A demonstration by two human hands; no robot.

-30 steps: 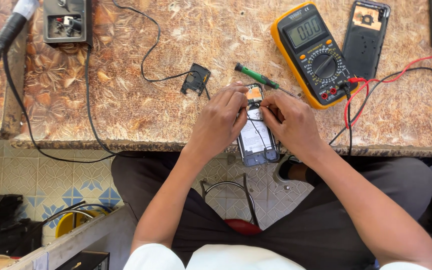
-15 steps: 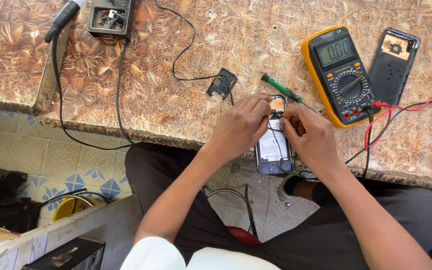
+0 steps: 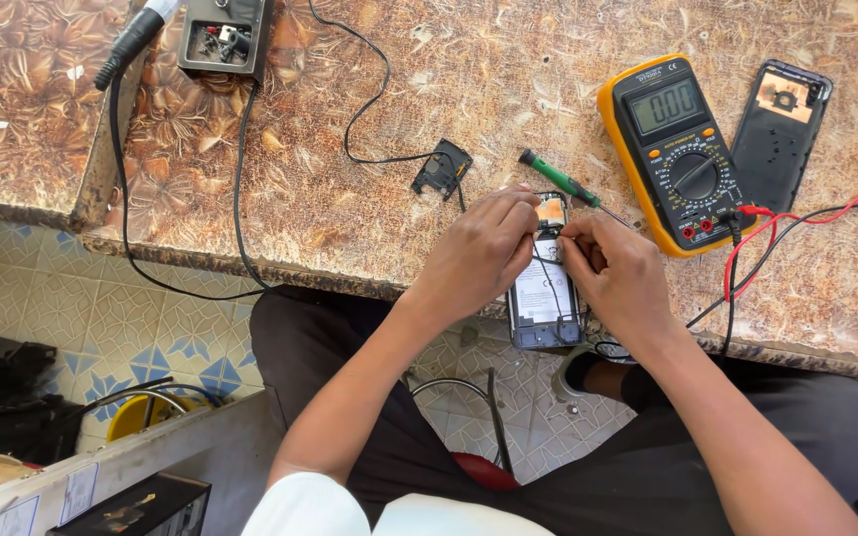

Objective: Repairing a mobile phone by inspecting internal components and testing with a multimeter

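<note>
Pinching opened phone (image 3: 544, 298) | left hand (image 3: 479, 253), right hand (image 3: 613, 273) (both grips narrow) | multimeter (image 3: 675, 149), screwdriver (image 3: 558, 179) near

Opened phone (image 3: 544, 298) at frame centre, lying over front edge of brown patterned worktop (image 3: 369, 89). Left hand (image 3: 479, 253) and right hand (image 3: 613, 268) both on phone's upper half, fingertips pinched close together. Green screwdriver (image 3: 558, 181) just above hands. Yellow multimeter (image 3: 675, 149) upper right, red and black leads (image 3: 786, 223) trailing right. Phone back cover (image 3: 780, 134) beside meter. Small black part (image 3: 442, 169) left of screwdriver.
</note>
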